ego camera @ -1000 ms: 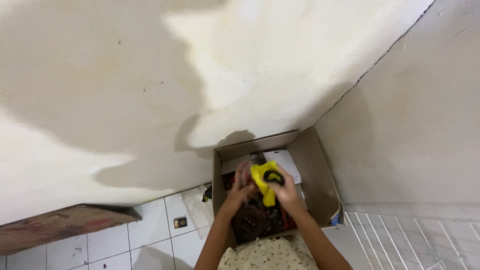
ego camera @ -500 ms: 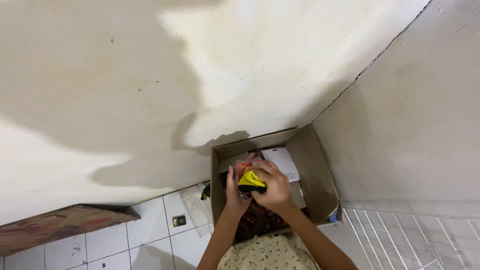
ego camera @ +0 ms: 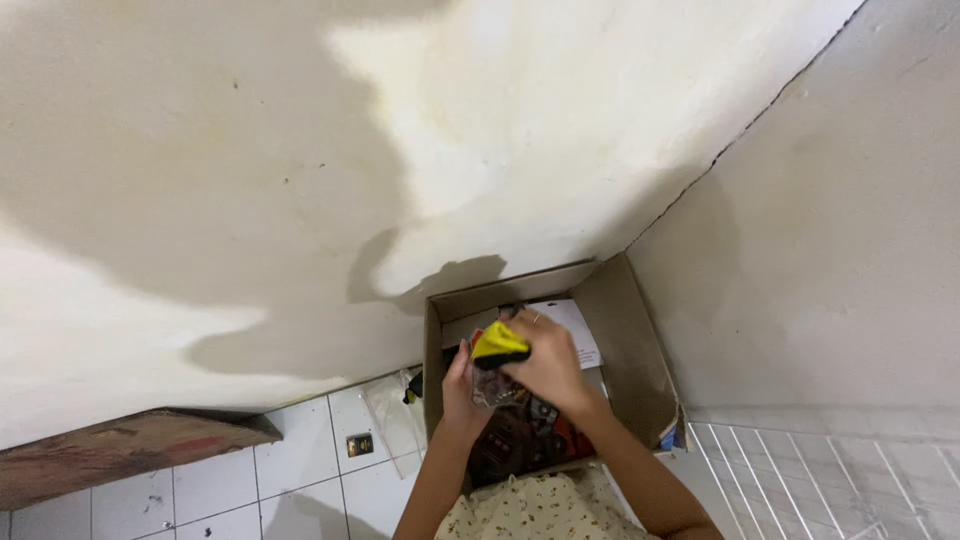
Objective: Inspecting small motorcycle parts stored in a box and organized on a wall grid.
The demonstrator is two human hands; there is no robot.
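An open cardboard box [ego camera: 640,350] stands in the wall corner on white floor tiles [ego camera: 300,470], dark and red items inside. Over it, both hands close on a yellow-and-black object [ego camera: 498,346]: right hand [ego camera: 545,365] clamped over its top, left hand [ego camera: 462,385] cupping beneath. It looks light, soft, and easily pinched at its edges. A second earlier it was spread open; now it is bunched smaller.

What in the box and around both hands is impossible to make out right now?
Head view only:
- Yellow item: kind unclear, half covered by the right hand.
- Left hand: grip hidden behind the item.
- Cardboard box contents: dark, small, blocked by both hands.
- Box's near edge: hidden by floral clothing.
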